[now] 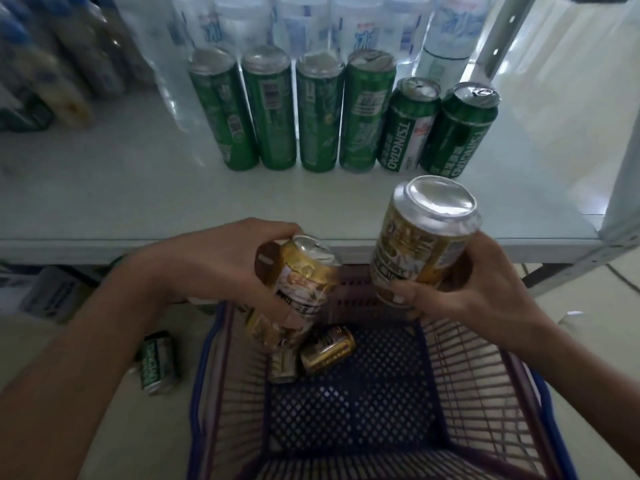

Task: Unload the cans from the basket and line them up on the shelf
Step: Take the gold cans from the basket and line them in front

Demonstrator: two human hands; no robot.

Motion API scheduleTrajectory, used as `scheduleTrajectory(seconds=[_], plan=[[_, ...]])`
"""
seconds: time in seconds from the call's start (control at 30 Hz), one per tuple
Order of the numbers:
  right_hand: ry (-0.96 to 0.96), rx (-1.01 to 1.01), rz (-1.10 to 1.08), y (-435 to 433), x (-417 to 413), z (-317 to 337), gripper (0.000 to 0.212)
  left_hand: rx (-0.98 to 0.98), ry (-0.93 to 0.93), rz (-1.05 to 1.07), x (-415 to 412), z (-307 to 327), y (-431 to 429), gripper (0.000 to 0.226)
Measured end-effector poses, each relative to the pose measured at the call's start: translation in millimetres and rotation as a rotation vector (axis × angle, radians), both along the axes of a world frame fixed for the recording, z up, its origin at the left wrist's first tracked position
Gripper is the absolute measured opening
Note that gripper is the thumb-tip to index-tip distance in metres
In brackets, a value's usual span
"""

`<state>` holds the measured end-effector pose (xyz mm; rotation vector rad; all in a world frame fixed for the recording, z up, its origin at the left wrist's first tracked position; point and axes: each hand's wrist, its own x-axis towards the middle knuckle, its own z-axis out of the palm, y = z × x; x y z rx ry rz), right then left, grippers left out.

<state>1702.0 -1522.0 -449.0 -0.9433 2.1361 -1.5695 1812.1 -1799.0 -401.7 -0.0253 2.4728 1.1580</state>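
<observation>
The left hand [221,268] grips one gold can [304,282] above the basket [485,375]. The right hand [485,289] grips another gold can [422,237] near the shelf [138,202].

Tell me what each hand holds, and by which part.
The left hand grips a tilted gold can round its side wall; the right hand grips a second gold can, upright, round its lower half.

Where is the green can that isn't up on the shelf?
In the head view, the green can is on the floor at lower left, just outside the left wall of the basket.
</observation>
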Motion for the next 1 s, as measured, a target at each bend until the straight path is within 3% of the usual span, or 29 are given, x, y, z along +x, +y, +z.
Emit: scheduleTrajectory(seconds=[0.2,0.33,0.47,0.67,0.83,1.0], plan=[[-0.047,0.031,-0.015,-18,-9,20,0.06,0.124,0.187,0.254,-1,16,-26,0.069],[-0.137,-0.023,0.019,-29,-14,32,0.076,0.209,0.357,0.476,-5,15,-45,0.07],[-0.017,0.03,-0.051,-50,-14,34,0.074,0.191,0.5,0.653,-18,-3,-60,0.074],[-0.012,0.015,-0.185,-81,-18,27,0.07,0.182,0.63,0.757,-29,-31,-72,0.075],[0.128,0.071,-0.246,-103,-19,36,0.061,0.148,0.62,0.795,-34,-37,-74,0.08],[0.367,0.097,-0.296,-128,-15,43,0.073,0.122,0.575,0.851,-38,-40,-75,0.065]])
